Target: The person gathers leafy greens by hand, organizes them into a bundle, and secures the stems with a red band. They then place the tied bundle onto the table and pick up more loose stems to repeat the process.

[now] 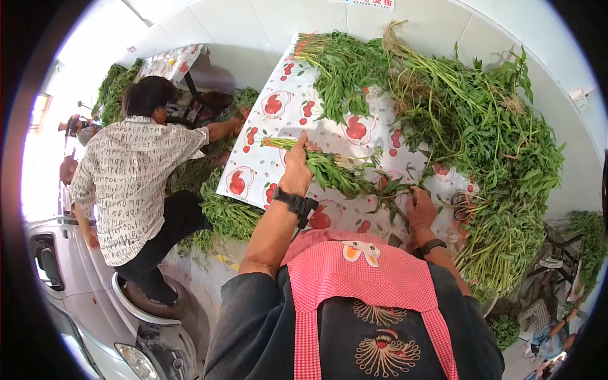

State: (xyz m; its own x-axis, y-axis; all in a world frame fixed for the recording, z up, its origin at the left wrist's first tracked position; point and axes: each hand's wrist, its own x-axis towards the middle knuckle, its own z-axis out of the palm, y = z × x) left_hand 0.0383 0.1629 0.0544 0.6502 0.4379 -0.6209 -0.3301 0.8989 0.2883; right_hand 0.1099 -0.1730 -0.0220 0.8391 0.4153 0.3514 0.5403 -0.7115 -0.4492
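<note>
My left hand (pixel 300 162) is closed around a bundle of leafy green stems (pixel 329 171) above the table. Pale stem ends (pixel 273 142) with an orange-red tie point left, and the leaves trail to the right. At the trailing leafy tips, my right hand (pixel 421 208) has its fingers curled on some greens (pixel 396 190). Beneath both hands lies a white tablecloth (pixel 272 130) printed with red fruit. Right of my right hand, a pair of scissors (pixel 464 206) with dark handles rests beside the large heap of greens (pixel 487 139).
Tied bunches of greens (pixel 348 69) lie along the table's far edge. To the left, a person in a patterned shirt (pixel 136 177) bends towards greens on the floor (pixel 228 209). A silver vehicle (pixel 82 266) stands at the lower left. Another person (pixel 554 335) shows at far right.
</note>
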